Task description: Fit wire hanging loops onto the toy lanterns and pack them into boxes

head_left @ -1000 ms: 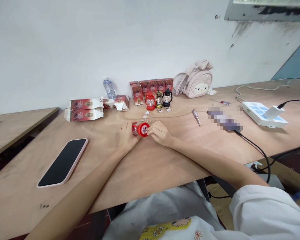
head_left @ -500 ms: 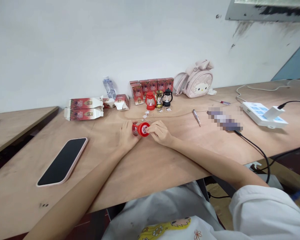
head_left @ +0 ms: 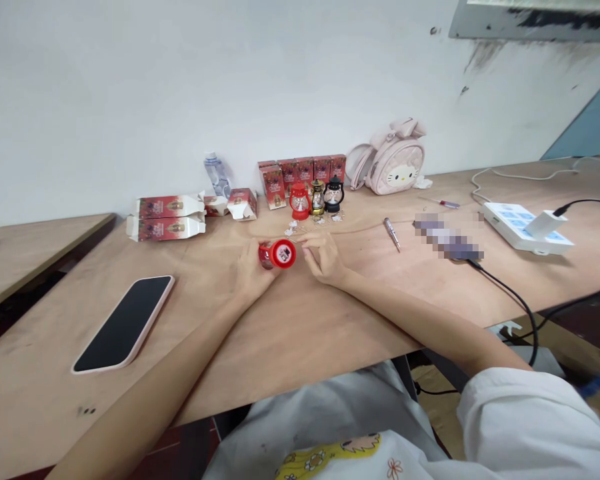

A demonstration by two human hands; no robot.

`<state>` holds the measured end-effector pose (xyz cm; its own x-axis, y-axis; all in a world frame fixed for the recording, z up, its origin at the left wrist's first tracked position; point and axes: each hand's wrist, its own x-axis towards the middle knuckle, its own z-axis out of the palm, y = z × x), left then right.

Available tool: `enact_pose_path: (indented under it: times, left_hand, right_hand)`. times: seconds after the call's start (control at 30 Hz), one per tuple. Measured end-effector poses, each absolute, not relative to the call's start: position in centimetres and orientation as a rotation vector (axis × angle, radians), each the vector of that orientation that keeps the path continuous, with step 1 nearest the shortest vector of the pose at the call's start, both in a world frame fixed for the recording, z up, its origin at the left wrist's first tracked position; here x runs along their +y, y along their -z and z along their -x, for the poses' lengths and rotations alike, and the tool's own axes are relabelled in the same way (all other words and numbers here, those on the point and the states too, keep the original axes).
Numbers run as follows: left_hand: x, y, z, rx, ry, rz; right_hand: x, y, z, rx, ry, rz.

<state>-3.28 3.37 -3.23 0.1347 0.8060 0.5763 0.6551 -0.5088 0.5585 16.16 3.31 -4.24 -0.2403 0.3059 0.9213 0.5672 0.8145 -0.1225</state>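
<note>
My left hand [head_left: 251, 270] is wrapped round a small red toy lantern [head_left: 266, 256], tilted so that its round base [head_left: 283, 254] faces me. Inside the red rim of the base are a pale surface and small dark parts, too small to make out. Just to the right is my right hand [head_left: 326, 260], apart from the lantern, thumb and forefinger drawn close together. Whatever may be between those fingertips cannot be made out. Behind the hands stand three more lanterns: red [head_left: 300, 202], gold [head_left: 318, 198] and black [head_left: 335, 195]. Small tags and thin wire pieces [head_left: 291, 229] lie before them.
Red boxes [head_left: 305, 172] stand along the wall; opened boxes [head_left: 170, 217] lie left of a bottle [head_left: 217, 175]. A phone [head_left: 125, 325] is at left. On the right are a pink bag [head_left: 397, 167], screwdriver [head_left: 393, 235], blurred-out object [head_left: 447, 239] and cabled white power strip [head_left: 515, 223].
My right hand has come away from the lantern's base and moved slightly right. The lantern has turned a little, so its base shows more fully. My left hand still holds it.
</note>
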Motion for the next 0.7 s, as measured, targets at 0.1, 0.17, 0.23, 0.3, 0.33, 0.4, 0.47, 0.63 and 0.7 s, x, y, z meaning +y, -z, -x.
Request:
enact_pose_path:
  times: [0.1, 0.17, 0.23, 0.3, 0.33, 0.4, 0.47, 0.63, 0.7]
  left_hand:
    - [3.9, 3.7, 3.5, 1.410, -1.434, -2.083]
    - [4.4, 4.0, 3.7, 1.442, -1.493, -1.973]
    - [4.8, 4.1, 3.8, 1.487, -1.522, -1.887]
    - [5.0, 4.2, 3.9, 1.514, -1.537, -1.844]
    - [5.1, 4.2, 3.9, 1.519, -1.538, -1.839]
    - [5.2, 4.3, 3.9, 1.509, -1.532, -1.851]
    - [5.2, 4.4, 3.9, 1.483, -1.526, -1.868]
    - [5.2, 4.6, 4.0, 1.449, -1.536, -1.918]
    - [5.2, 4.5, 3.9, 1.451, -1.539, -1.934]
  right_hand:
    - [4.6, 4.2, -16.3, -1.853, 0.243, 0.921]
    - [5.7, 4.2, -16.1, -1.975, 0.196, 1.066]
    - [6.8, 4.2, -15.7, -2.137, 0.163, 1.128]
    - [7.9, 4.2, -15.1, -2.253, 0.149, 1.160]
    - [8.4, 4.2, -14.8, -2.280, 0.144, 1.183]
    - [9.2, 4.2, -14.3, -2.300, 0.136, 1.241]
    - [9.9, 4.2, -13.8, -2.309, 0.137, 1.284]
    - [10.5, 4.0, -13.4, -2.321, 0.137, 1.332]
    - [10.4, 3.9, -13.4, -2.317, 0.134, 1.336]
